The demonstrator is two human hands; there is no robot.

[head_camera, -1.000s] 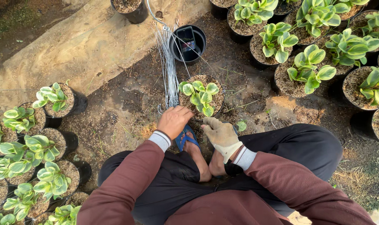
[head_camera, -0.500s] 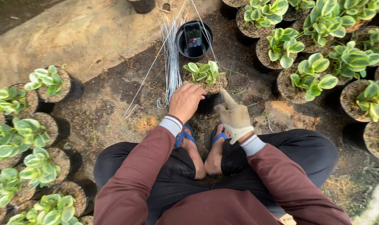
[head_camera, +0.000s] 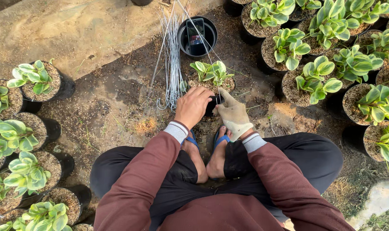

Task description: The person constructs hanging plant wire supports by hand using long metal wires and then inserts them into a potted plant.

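I squat on bare soil, knees spread, in blue sandals. A small black pot with a green-leaved plant (head_camera: 211, 75) stands just past my feet. My bare left hand (head_camera: 193, 105) grips the near left wall of that pot. My right hand (head_camera: 232, 114), in a dirty cream glove, rests against the pot's near right side, one finger pointing up along a thin metal wire that rises from the pot. Whether the glove pinches the wire is hard to tell.
A bundle of hooked grey wires (head_camera: 172, 64) lies left of the pot. Behind it is an empty black pot (head_camera: 197, 36) with a phone inside. Several potted plants crowd the right (head_camera: 318, 77) and the left (head_camera: 29, 81). A pale concrete strip (head_camera: 74, 30) runs along the top left.
Both hands have closed in around the pot, the left from its rim down onto its side wall. My view has shifted down a little.
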